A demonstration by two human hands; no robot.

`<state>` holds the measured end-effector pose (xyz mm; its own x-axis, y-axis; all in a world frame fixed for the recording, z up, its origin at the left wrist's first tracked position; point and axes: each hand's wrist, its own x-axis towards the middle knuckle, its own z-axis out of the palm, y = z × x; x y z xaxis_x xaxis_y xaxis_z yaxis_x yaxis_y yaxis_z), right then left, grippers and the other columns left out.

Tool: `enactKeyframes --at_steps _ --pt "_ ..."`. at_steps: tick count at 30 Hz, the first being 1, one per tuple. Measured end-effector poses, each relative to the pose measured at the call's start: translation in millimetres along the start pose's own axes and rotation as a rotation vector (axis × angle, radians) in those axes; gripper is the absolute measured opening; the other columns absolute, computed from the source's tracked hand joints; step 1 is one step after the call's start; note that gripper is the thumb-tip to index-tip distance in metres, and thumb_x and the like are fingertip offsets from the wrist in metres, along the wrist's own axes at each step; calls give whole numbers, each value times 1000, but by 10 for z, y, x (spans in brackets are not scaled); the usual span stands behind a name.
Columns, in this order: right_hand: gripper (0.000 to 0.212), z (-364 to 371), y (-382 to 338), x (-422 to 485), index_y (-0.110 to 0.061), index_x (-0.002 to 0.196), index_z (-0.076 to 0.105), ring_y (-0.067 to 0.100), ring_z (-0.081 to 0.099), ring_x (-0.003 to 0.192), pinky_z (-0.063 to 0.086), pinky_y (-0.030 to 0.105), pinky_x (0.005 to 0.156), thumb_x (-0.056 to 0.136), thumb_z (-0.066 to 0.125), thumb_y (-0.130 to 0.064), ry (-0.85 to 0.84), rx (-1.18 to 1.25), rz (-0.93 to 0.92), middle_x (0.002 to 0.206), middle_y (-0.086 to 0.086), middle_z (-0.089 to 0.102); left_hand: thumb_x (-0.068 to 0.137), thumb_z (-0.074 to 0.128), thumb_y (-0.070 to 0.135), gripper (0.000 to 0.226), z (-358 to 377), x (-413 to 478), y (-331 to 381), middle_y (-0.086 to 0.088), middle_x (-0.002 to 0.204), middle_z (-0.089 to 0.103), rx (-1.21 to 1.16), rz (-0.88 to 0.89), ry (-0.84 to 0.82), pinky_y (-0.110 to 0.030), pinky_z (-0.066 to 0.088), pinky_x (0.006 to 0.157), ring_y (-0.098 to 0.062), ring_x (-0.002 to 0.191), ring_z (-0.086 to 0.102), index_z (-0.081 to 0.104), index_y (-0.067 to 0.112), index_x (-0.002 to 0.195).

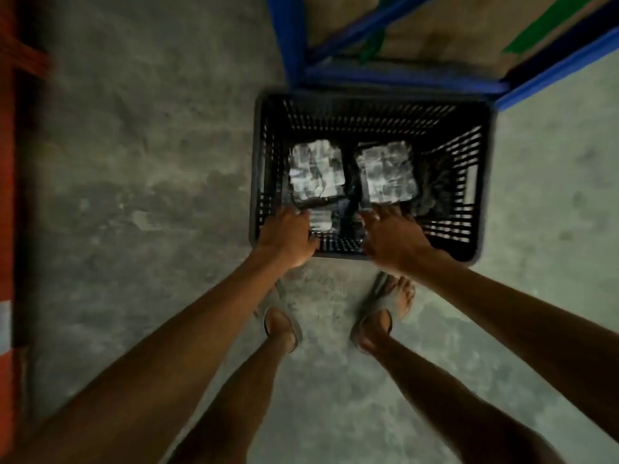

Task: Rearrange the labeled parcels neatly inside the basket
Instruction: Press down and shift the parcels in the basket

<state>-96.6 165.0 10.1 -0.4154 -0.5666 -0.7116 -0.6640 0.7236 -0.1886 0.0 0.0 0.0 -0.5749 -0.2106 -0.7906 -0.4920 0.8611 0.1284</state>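
Note:
A black slatted plastic basket [368, 105] stands on the concrete floor. Inside lie two dark parcels with white labels, side by side: the left parcel [316, 172] and the right parcel [388, 174]. A smaller labeled parcel [321, 220] lies below them near the front wall. My left hand [286, 237] reaches over the front rim, its fingertips at the left parcel's near edge. My right hand [393, 237] does the same at the right parcel's near edge. The picture is blurred, so neither hand's grip is clear.
A blue metal shelf frame [402, 78] with a cardboard-brown board stands directly behind the basket. An orange-red upright [6, 195] runs along the left edge. My two feet in sandals [281, 329] stand on the floor just in front of the basket.

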Motion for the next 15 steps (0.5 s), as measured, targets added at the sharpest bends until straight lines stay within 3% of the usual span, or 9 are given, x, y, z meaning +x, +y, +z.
enactKeyframes --at_steps 3,8,11,15 --pt "70 576 96 906 -10 154 26 33 19 151 29 48 117 92 55 -22 80 -128 -107 163 15 22 95 49 41 74 421 917 -162 -17 163 23 114 9 71 -45 28 120 -34 152 19 25 6 156" --pt "77 1116 156 2127 3 155 -1 39 -7 152 13 52 123 98 45 -19 201 -415 -184 165 24 -8 98 38 42 84 730 2012 -373 -18 167 -8 403 -40 101 -48 9 125 -33 155 -9 -4 0 157" --pt "79 1219 169 2501 10 152 -8 45 -10 150 5 54 123 101 38 -28 195 -547 -186 161 32 -11 96 44 45 95 894 2307 -503 -19 164 -22 497 -73 9 -43 -3 126 -32 153 -19 -14 1 156" --pt "70 1428 289 2771 13 151 -8 48 -9 149 1 54 123 103 20 -29 252 -592 -260 160 35 -12 89 52 58 114 1030 2508 -567 -20 161 -28 555 -90 -17 -43 -4 125 -35 152 -21 -20 -1 154"
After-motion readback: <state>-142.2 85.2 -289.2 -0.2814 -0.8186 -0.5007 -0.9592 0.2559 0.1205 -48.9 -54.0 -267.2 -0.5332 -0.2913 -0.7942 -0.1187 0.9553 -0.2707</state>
